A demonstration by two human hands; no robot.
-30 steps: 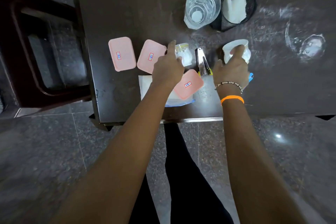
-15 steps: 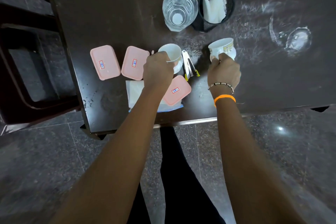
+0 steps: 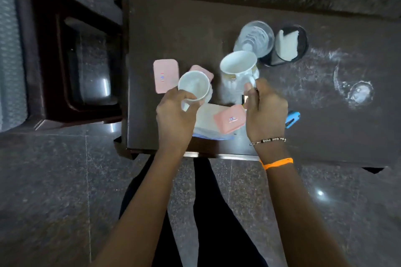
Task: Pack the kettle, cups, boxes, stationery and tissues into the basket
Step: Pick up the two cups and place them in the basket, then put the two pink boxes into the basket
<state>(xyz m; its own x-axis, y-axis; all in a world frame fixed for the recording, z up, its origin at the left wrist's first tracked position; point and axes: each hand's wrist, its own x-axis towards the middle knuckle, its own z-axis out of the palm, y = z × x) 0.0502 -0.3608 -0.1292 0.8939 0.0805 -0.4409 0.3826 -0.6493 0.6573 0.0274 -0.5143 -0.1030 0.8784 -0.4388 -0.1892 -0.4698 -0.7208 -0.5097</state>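
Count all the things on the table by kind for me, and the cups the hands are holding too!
White cups: 2, one in the left hand, one in the right hand
Pink boxes: 3
Clear glass kettle: 1
Black mesh holder: 1
Tissue pack: 1
Blue stationery item: 1
Total: 9

The left hand (image 3: 173, 112) held a small white cup (image 3: 193, 87) above the surface (image 3: 325, 128); right of that cup, the right hand (image 3: 266, 112) held a taller cup (image 3: 238, 71) by its handle.
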